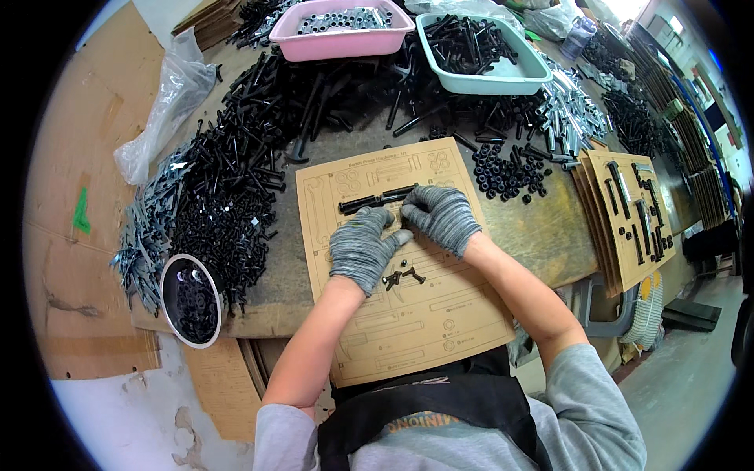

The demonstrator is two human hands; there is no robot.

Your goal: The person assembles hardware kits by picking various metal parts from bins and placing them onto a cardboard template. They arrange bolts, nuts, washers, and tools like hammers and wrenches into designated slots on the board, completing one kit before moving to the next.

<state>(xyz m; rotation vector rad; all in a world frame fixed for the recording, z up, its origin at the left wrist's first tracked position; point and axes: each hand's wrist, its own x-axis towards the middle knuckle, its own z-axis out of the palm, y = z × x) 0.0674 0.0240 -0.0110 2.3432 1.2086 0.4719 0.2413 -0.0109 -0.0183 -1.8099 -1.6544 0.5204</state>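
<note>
A printed cardboard sheet (pixel 485 310) with outline drawings of hardware lies before me at the table's front edge. Over its middle, my left hand (pixel 360 250) in a grey knit glove has its fingers curled and thumb pointing toward the other hand. My right hand (pixel 444 220), gloved alike, is closed with fingertips bent down, close to the left fingertips. Whatever the fingers pinch is hidden. Just beyond them lie long black bolts (pixel 369 203), their right end reaching the right fingers. Several small black screws (pixel 407 275) lie loose on the sheet, nearer to me.
Piles of black bolts (pixel 228 180) cover the left, beside a round white-rimmed container (pixel 167 292). Behind stand a pink tub (pixel 342 47) and a pale green tub (pixel 491 83). Black nuts (pixel 506 173) and silver sleeves (pixel 567 110) lie right, near stacked filled cards (pixel 628 263).
</note>
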